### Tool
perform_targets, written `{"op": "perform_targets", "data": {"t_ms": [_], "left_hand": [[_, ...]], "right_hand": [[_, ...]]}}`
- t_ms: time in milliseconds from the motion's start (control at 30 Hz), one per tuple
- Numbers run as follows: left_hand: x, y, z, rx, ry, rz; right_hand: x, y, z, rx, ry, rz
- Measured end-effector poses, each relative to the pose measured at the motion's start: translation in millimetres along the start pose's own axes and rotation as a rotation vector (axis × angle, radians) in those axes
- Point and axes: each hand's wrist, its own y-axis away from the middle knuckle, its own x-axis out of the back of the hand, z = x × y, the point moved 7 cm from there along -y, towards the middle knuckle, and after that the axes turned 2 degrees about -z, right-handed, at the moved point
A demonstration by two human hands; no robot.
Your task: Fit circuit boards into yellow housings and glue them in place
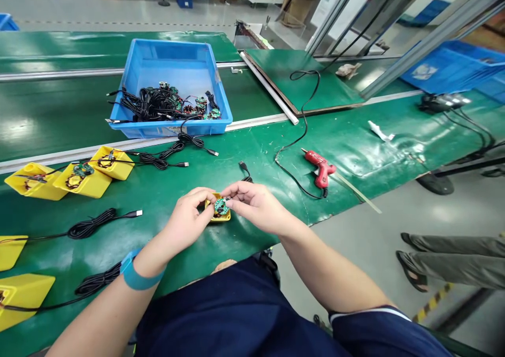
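Note:
A small green circuit board sits at the mouth of a yellow plastic housing on the bench before me. My right hand pinches the board's right edge between thumb and fingers. From the other side, my left hand grips the housing's left wall, its fingertips close to the board. Copper-coloured parts show faintly inside the housing. Just beyond my hands lies a black cable end with a USB plug; whether it joins this board is hidden.
A blue bin of cabled circuit boards stands behind. Several yellow housings with boards and coiled black cables lie left. A red glue gun with its cord rests to the right. Another person's legs are beyond the bench edge.

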Motion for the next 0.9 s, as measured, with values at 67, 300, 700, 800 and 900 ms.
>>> {"op": "perform_targets", "data": {"t_ms": [67, 300, 700, 800, 900], "left_hand": [[-0.9, 2.5, -1.4, 0.003, -0.005, 0.038], [-8.8, 8.1, -17.8, 0.034, 0.180, 0.110], [-1.3, 14.7, -4.5, -0.014, -0.121, 0.359], [-0.4, 16.0, -6.7, 0.000, -0.121, 0.382], [-1.0, 17.5, -10.3, 0.004, -0.043, 0.342]], "right_hand": [[0.8, 2.3, 1.6, 0.002, 0.050, 0.036], [9.0, 5.5, -2.8, 0.050, 0.041, 0.081], [12.2, 4.0, -21.2, 0.301, 0.498, -0.017], [10.3, 4.9, -19.7, 0.299, 0.518, -0.041], [9.6, 4.6, -18.7, 0.280, 0.500, -0.039]]}}
